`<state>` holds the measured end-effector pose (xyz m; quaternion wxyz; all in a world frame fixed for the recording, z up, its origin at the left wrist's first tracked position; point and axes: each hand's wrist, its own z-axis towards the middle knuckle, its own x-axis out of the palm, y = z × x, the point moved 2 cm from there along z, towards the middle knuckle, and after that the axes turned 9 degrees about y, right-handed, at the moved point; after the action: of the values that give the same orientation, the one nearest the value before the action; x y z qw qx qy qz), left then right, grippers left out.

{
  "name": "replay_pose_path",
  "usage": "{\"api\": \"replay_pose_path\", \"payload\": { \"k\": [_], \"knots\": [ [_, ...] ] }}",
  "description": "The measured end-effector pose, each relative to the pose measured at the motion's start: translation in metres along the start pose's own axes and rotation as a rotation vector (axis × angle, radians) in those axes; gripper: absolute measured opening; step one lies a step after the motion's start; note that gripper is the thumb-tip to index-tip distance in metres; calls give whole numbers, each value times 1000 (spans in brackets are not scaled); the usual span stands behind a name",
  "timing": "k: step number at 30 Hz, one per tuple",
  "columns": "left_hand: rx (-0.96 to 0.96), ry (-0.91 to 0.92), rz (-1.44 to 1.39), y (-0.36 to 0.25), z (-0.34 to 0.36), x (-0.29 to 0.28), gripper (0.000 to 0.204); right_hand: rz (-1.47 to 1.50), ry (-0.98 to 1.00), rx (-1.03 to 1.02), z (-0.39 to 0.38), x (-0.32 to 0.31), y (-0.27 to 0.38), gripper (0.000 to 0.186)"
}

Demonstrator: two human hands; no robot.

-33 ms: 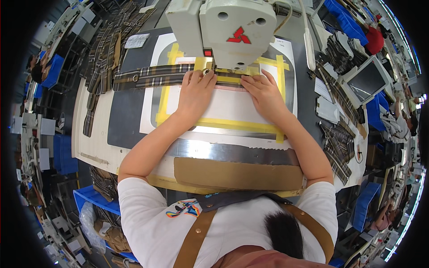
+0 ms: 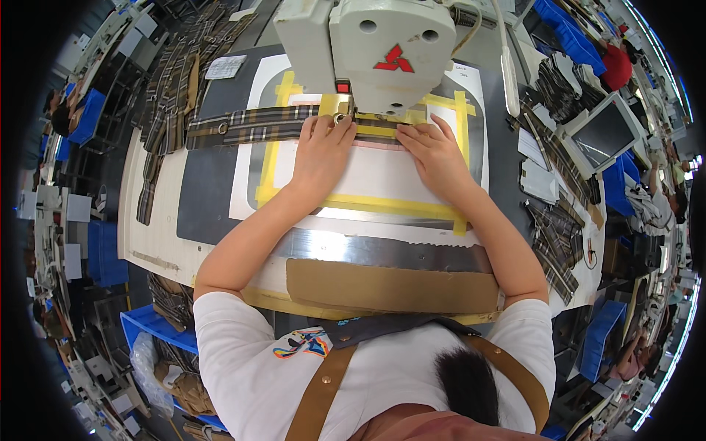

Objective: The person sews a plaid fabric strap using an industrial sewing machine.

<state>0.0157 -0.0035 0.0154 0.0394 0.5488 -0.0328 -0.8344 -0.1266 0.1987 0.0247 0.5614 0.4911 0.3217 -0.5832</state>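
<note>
A long plaid fabric strap (image 2: 257, 126) in grey, tan and white lies crosswise under the head of a white sewing machine (image 2: 390, 55). My left hand (image 2: 318, 162) has its fingertips closed on the strap beside a metal ring (image 2: 339, 117). At the strap's right end, my right hand (image 2: 439, 162) pinches it with the fingers bent together. Between the hands runs a yellow strip (image 2: 377, 131) along the strap. Below it lies a white sheet (image 2: 353, 173) framed with yellow tape (image 2: 368, 204). The fingertips partly cover the strap, and the machine head hides the sewing point.
More plaid straps (image 2: 170, 95) are heaped on the left. To the right stand a tilted screen (image 2: 603, 136), a clipboard (image 2: 539, 181) and plaid pieces (image 2: 553, 242). A metal plate (image 2: 353, 246) and brown cardboard (image 2: 390, 285) line the near edge. A blue bin (image 2: 158, 327) sits below left.
</note>
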Motion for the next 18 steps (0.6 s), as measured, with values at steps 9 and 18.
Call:
{"api": "replay_pose_path", "payload": {
  "k": [9,18],
  "knots": [
    [-12,21,-64,9,-5,2,43,20,-71,-2,0,-3,-1,33],
    [-54,17,-141,18,-14,0,38,-33,-87,18,2,-2,5,31]
  ]
}}
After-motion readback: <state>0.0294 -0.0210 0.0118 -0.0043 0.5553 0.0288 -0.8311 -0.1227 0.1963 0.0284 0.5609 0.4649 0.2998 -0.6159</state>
